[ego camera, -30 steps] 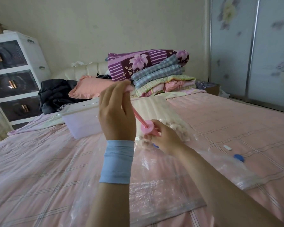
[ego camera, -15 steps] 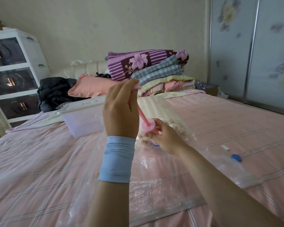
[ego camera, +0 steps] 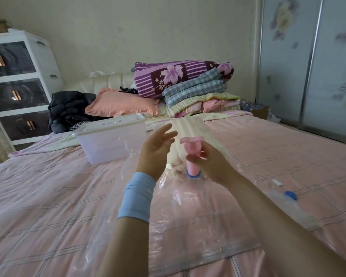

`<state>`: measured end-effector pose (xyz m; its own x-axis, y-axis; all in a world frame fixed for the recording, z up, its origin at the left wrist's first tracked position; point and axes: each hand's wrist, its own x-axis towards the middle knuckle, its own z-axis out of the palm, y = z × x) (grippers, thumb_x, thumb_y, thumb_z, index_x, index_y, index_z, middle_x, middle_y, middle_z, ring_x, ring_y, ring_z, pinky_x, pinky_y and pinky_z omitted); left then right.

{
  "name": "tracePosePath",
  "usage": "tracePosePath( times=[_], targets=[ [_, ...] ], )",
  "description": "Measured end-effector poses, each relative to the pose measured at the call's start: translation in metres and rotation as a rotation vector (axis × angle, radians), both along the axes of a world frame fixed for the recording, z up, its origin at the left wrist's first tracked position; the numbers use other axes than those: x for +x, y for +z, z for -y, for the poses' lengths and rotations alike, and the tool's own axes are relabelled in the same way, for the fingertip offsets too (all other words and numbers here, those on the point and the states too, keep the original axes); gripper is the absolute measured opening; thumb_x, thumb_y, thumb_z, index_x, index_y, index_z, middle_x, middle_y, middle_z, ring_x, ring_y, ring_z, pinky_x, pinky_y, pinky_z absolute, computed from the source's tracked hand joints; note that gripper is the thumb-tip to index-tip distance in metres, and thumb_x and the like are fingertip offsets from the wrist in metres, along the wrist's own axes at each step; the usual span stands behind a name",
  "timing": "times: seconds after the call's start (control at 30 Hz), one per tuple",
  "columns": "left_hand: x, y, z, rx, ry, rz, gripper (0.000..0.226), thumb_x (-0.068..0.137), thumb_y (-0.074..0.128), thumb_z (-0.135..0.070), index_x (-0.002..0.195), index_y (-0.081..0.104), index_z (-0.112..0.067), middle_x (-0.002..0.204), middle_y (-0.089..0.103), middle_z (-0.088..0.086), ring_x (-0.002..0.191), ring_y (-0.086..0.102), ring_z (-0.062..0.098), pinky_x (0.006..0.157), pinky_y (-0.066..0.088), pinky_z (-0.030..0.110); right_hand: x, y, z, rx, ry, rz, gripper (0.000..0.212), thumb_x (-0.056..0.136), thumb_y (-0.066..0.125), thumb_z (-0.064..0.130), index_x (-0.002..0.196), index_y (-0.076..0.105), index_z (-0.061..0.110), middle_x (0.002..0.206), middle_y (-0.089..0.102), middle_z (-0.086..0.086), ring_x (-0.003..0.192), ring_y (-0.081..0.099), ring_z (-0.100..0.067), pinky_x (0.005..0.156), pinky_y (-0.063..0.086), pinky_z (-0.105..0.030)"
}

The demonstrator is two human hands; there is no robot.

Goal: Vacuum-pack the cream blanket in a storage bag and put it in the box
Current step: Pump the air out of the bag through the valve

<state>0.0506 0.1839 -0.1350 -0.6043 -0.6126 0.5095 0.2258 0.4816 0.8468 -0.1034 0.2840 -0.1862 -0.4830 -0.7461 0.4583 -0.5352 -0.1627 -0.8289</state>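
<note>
Head view: ribbed cream blanket (ego camera: 190, 128) inside clear storage bag (ego camera: 188, 226); right hand (ego camera: 210, 164) grips upright pink pump (ego camera: 193, 156); left hand (ego camera: 156, 150) fingers spread, holding nothing.

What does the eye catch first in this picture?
A pink pump stands upright on the clear storage bag in the middle of the bed, gripped by the right hand, with the left hand open beside it. Behind them lie a clear plastic box and a pile of folded bedding topped by a purple flowered quilt.
</note>
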Motion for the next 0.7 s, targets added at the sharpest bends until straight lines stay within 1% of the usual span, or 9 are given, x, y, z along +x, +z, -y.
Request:
tracePosePath(
  times=[0.07,0.17,0.27,0.3,0.37,0.47,0.53,0.63,0.7],
  targets=[
    [-0.005,-0.009,0.002,-0.018,-0.004,0.083,0.058,0.09,0.044,0.017,0.125,0.056,-0.028,0.118,0.067,-0.004,0.11,0.063,0.012,0.097,0.05,0.03,-0.005,0.005,-0.004,0.002,-0.057,0.012,0.03,0.089,0.071,0.033,0.117,0.063,0.043,0.12,0.064,0.012,0.108,0.063,-0.01,0.09,0.054,-0.033],
    [-0.021,-0.02,-0.01,-0.107,-0.083,0.245,0.071,0.081,0.05,0.015,0.127,0.05,-0.04,0.124,0.061,-0.014,0.121,0.054,0.002,0.092,0.046,0.016,-0.008,0.013,-0.009,-0.049,-0.135,-0.025,0.037,0.085,0.073,0.042,0.12,0.061,0.041,0.122,0.061,0.009,0.102,0.065,-0.007,0.094,0.055,-0.04],
    [-0.04,-0.028,-0.021,-0.118,-0.1,0.224,0.064,0.082,0.068,-0.001,0.113,0.049,-0.054,0.109,0.06,-0.033,0.105,0.051,-0.021,0.088,0.043,0.012,-0.006,0.025,-0.021,-0.101,-0.159,-0.061,0.06,0.09,0.074,0.032,0.14,0.042,0.042,0.116,0.061,0.015,0.094,0.065,0.004,0.077,0.051,-0.014],
    [-0.046,-0.029,-0.021,-0.109,-0.086,0.188,0.057,0.082,0.073,-0.009,0.109,0.053,-0.054,0.105,0.063,-0.031,0.102,0.054,-0.019,0.088,0.044,0.014,-0.006,0.03,-0.025,-0.115,-0.183,-0.106,0.065,0.09,0.074,0.032,0.143,0.037,0.043,0.112,0.061,0.016,0.094,0.064,0.006,0.073,0.048,-0.009],
    [-0.054,-0.03,-0.024,-0.076,-0.089,0.141,0.038,0.081,0.077,-0.021,0.107,0.062,-0.044,0.102,0.069,-0.021,0.098,0.062,-0.007,0.084,0.048,0.014,-0.006,0.034,-0.03,-0.148,-0.252,-0.249,0.063,0.09,0.073,0.032,0.142,0.038,0.043,0.11,0.064,0.014,0.098,0.063,0.003,0.075,0.049,-0.015],
    [-0.069,-0.032,-0.027,-0.113,-0.043,0.163,0.035,0.079,0.076,-0.028,0.108,0.061,-0.039,0.095,0.068,-0.016,0.091,0.064,0.007,0.089,0.053,0.03,-0.011,0.032,-0.034,-0.093,-0.386,-0.593,0.029,0.095,0.063,0.027,0.124,0.061,0.03,0.113,0.059,0.012,0.099,0.063,-0.013,0.074,0.05,-0.029],
    [-0.075,-0.035,-0.029,-0.146,-0.017,0.185,0.038,0.078,0.076,-0.029,0.108,0.061,-0.044,0.094,0.067,-0.015,0.091,0.064,0.013,0.09,0.053,0.039,-0.014,0.034,-0.036,-0.051,-0.418,-0.694,0.017,0.099,0.057,0.025,0.111,0.069,0.021,0.106,0.055,0.012,0.094,0.062,-0.02,0.071,0.047,-0.031],
    [-0.078,-0.042,-0.024,-0.126,-0.007,0.179,0.044,0.076,0.078,-0.024,0.11,0.06,-0.046,0.102,0.069,-0.014,0.097,0.064,0.016,0.093,0.051,0.04,-0.009,0.063,-0.049,-0.285,-0.466,-0.774,0.025,0.102,0.05,0.023,0.109,0.071,0.01,0.104,0.064,-0.002,0.094,0.062,-0.025,0.076,0.051,-0.038],
    [-0.078,-0.044,-0.019,-0.116,-0.008,0.19,0.045,0.075,0.079,-0.023,0.11,0.061,-0.045,0.103,0.069,-0.014,0.099,0.064,0.016,0.095,0.051,0.04,-0.001,0.091,-0.064,-0.506,-0.522,-0.819,0.022,0.102,0.051,0.013,0.104,0.071,0.005,0.099,0.063,-0.011,0.09,0.059,-0.025,0.075,0.048,-0.033]
  ],
)
